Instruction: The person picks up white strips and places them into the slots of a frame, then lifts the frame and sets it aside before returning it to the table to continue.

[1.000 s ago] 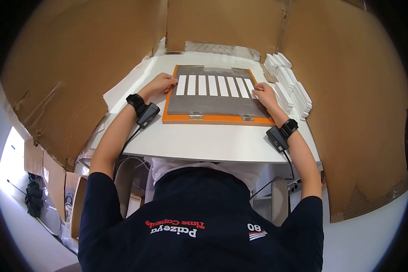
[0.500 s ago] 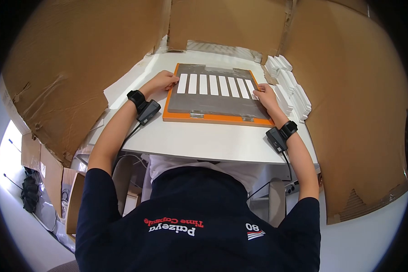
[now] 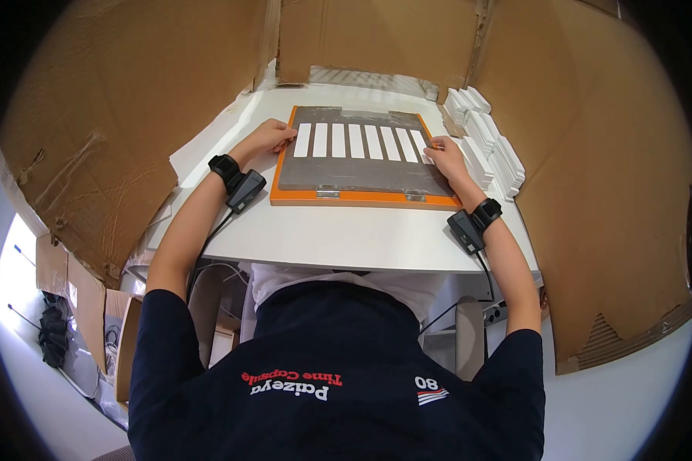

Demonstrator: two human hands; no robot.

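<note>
A grey board (image 3: 338, 175) with an orange border (image 3: 361, 201) lies on the white table in front of me. Several white rectangular strips (image 3: 356, 141) form a row across it, side by side with narrow gaps. My left hand (image 3: 272, 137) is at the board's left edge, fingers curled together close to the leftmost strip (image 3: 303, 140). At the opposite edge, the thumb and fingers of my right hand (image 3: 449, 160) close in beside the rightmost strip (image 3: 420, 146). What either set of fingertips pinches is hard to see. Clear clips or tape (image 3: 328, 191) sit along the near border.
Stacks of white strips (image 3: 484, 138) stand along the table's right side. Tall cardboard panels (image 3: 377, 38) enclose the table (image 3: 346, 242) at the back and both sides. Black devices (image 3: 244, 190) with cables are strapped to both wrists.
The view has shifted slightly, so the board and both hands appear a little further left. My hands keep about the same places at the board's edges.
</note>
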